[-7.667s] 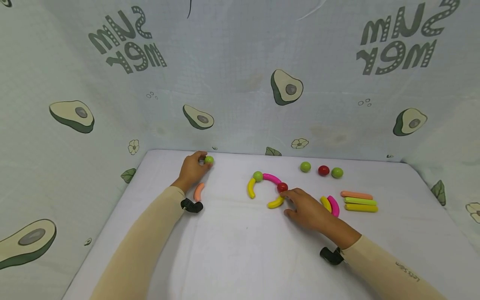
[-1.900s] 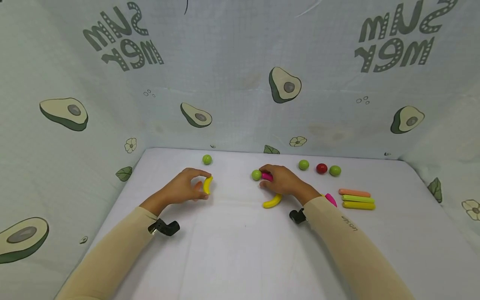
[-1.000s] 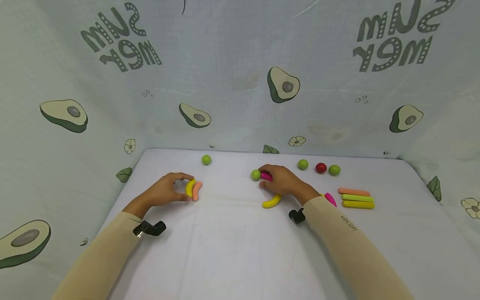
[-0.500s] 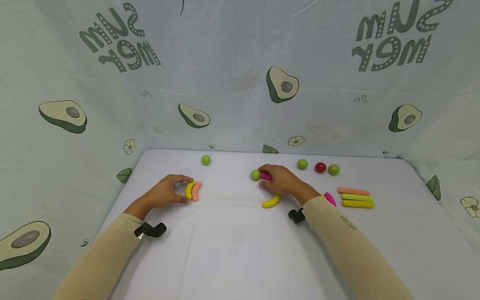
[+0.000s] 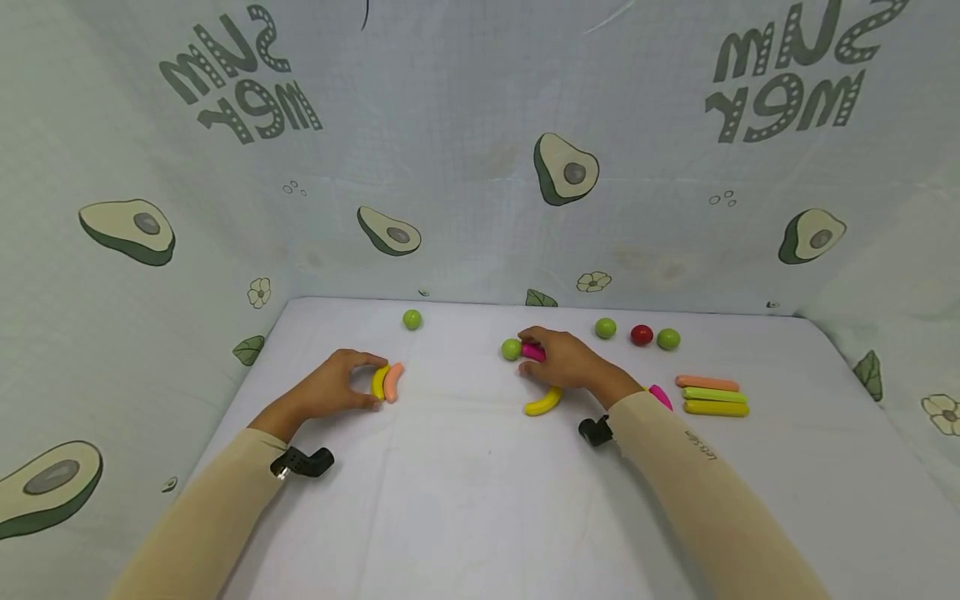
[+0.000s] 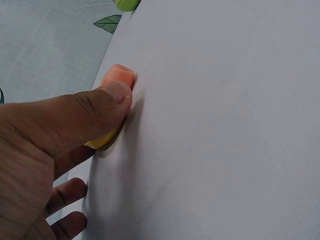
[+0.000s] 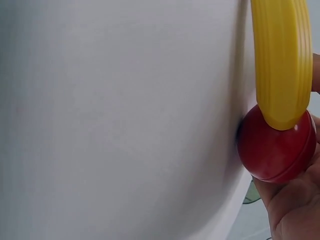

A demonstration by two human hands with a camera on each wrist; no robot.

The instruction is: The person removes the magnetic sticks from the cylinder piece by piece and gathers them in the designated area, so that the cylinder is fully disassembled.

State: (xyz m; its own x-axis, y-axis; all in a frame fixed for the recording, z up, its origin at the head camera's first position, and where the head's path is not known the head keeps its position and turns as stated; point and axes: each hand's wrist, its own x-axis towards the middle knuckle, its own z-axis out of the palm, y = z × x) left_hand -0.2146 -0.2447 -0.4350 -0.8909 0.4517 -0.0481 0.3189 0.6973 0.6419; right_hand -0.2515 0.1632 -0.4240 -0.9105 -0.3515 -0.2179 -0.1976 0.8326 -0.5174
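Observation:
In the head view my left hand (image 5: 330,387) pinches a short yellow curved stick (image 5: 379,382) by its ends, thumb near and finger far. It lies against an orange curved stick (image 5: 393,382); the left wrist view shows the orange stick (image 6: 120,73) beyond my thumb. My right hand (image 5: 566,360) bends over a pink curved stick (image 5: 532,352), finger on its far side and thumb on the near side. A green ball (image 5: 511,349) meets the pink stick's left end. Beneath the right hand, a red ball (image 7: 276,147) touches another yellow curved stick (image 5: 543,402).
Behind on the white table (image 5: 465,500) lie a lone green ball (image 5: 412,319), then a green ball (image 5: 605,327), a red ball (image 5: 641,335) and a green ball (image 5: 668,338). Straight orange (image 5: 707,382), lime (image 5: 715,395) and yellow (image 5: 716,408) sticks lie right. A pink stick (image 5: 660,397) is partly hidden.
The left hand let go of the back green ball, took the yellow curved stick from the green-and-pink chain and carried it left beside the orange stick. The right hand moved over the pink stick.

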